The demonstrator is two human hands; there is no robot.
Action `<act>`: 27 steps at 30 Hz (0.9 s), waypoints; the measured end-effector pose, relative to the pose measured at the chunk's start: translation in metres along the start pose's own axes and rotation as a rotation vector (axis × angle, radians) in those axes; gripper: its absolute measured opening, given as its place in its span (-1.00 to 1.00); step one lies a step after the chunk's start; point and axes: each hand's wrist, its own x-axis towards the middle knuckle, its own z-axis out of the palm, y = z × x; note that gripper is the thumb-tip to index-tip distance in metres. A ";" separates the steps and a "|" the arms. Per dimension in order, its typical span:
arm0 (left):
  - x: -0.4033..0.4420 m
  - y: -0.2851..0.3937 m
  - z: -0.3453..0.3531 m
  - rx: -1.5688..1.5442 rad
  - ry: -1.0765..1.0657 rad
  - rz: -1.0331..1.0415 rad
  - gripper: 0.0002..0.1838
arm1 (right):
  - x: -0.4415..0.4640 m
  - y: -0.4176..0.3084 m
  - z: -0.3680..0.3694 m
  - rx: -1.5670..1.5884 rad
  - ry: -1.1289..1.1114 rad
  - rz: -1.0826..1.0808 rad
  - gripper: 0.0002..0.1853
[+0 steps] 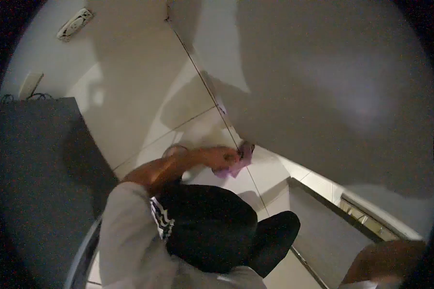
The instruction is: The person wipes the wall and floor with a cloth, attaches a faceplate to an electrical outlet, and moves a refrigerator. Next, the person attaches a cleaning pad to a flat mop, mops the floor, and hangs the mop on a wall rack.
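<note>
Grey sleeve [130,231] nearest, left hand [228,157] grips pink cloth [235,170]; right hand [388,260] too blurred to tell.

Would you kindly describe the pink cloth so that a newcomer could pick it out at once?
Start at the big grey panel in the upper right and go to its lower-left corner. Just there, the left hand holds a crumpled cloth. Its pink-purple colour sets it apart from the pale floor and the black trousers nearby.
</note>
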 end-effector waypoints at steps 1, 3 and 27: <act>-0.031 0.031 -0.003 -0.048 0.147 0.052 -0.70 | -0.002 0.004 -0.006 0.009 0.003 -0.003 -0.55; -0.098 0.087 -0.004 -0.034 0.519 0.227 -0.69 | -0.006 0.019 -0.021 0.033 0.028 0.030 -0.56; -0.135 -0.118 -0.035 0.957 1.476 -0.723 -0.29 | -0.069 0.025 -0.086 0.027 -0.003 -0.120 -0.60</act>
